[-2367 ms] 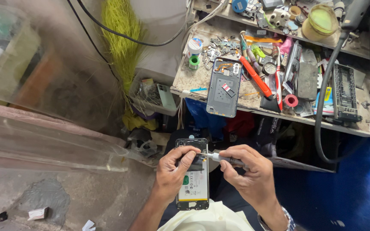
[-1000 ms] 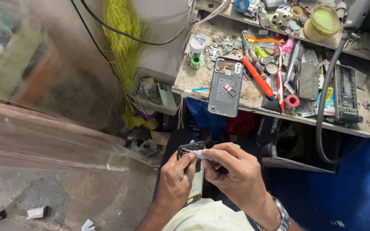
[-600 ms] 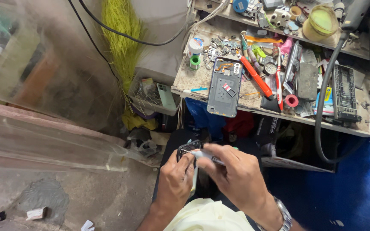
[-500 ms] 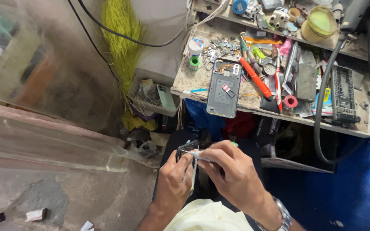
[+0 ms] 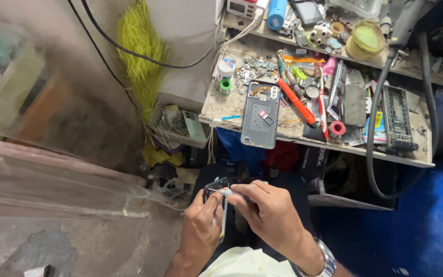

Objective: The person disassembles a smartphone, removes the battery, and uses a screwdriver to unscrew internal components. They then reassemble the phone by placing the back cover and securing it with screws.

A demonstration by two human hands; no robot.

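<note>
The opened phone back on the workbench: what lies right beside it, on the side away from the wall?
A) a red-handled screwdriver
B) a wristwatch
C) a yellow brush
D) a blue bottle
A: the red-handled screwdriver lies slanted along the edge of the opened phone back on the workbench, while the person's hands work lower down on another phone.

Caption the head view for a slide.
Both hands, left hand and right hand, grip a phone part below a cluttered workbench.
</note>
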